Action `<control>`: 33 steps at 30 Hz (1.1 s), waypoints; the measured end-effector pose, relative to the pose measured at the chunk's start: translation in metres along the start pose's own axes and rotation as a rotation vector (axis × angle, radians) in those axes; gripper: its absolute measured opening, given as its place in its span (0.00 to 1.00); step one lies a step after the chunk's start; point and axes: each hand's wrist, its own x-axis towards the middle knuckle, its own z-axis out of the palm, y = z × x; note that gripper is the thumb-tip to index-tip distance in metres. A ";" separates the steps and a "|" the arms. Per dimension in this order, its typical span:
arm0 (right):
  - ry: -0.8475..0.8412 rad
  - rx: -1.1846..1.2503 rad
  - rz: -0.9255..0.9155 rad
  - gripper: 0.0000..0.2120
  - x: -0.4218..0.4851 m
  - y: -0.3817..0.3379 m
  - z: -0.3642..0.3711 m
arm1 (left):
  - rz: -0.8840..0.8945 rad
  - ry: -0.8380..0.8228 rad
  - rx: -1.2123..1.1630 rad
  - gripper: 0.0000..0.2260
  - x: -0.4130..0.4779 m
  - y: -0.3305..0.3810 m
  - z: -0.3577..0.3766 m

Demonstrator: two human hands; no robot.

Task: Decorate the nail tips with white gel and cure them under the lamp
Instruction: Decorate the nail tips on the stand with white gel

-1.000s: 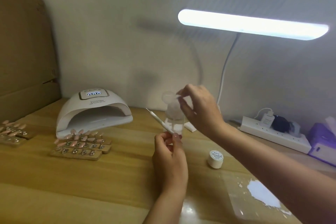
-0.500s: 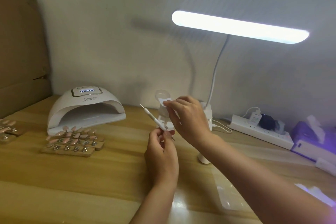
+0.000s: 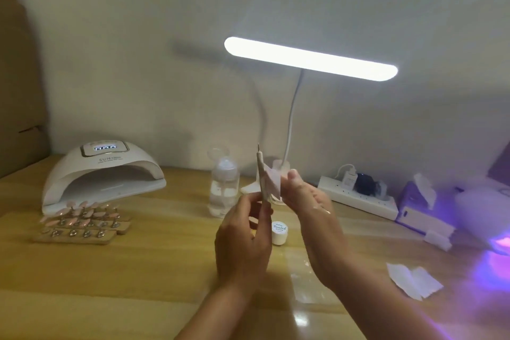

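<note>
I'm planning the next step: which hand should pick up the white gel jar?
Right, probably. The right hand pinches only a wipe that it can drop; the left hand grips the thin tool. The gel jar stands on the table between both.

A glossy, wood-grain tabletop [image 3: 124, 284] mirrors the light beneath a smooth white plastic nail lamp [image 3: 102, 174], a clear plastic pump bottle [image 3: 223, 190] and wooden display strips [image 3: 71, 241] of shiny pink nail tips [image 3: 82, 205]; the matt wipe [image 3: 272, 183] against the nail tool [image 3: 259, 160] appears to be cotton.

Left hand [image 3: 242, 234] pinches a thin tool [image 3: 260, 164] upright; right hand [image 3: 311, 201] pinches a wipe [image 3: 273, 182] against it
</note>
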 end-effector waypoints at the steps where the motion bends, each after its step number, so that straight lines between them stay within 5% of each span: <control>1: 0.022 0.032 0.017 0.16 -0.006 -0.002 -0.007 | 0.049 -0.030 -0.008 0.05 -0.003 0.005 0.001; 6: 0.142 0.121 -0.048 0.07 -0.026 -0.015 -0.033 | 0.220 -0.142 0.005 0.07 -0.017 0.033 0.009; 10: 0.212 0.120 -0.085 0.07 -0.039 -0.014 -0.043 | 0.185 -0.227 -0.054 0.08 -0.027 0.047 0.016; 25: 0.293 0.064 0.107 0.11 -0.057 -0.001 -0.073 | -0.115 -0.516 -0.363 0.05 -0.041 0.065 0.028; 31: 0.231 0.386 0.169 0.13 -0.059 -0.006 -0.089 | -0.516 -0.806 -0.742 0.11 -0.034 0.072 0.024; 33: 0.241 0.304 0.152 0.14 -0.062 -0.001 -0.091 | -0.517 -0.801 -0.727 0.09 -0.036 0.070 0.025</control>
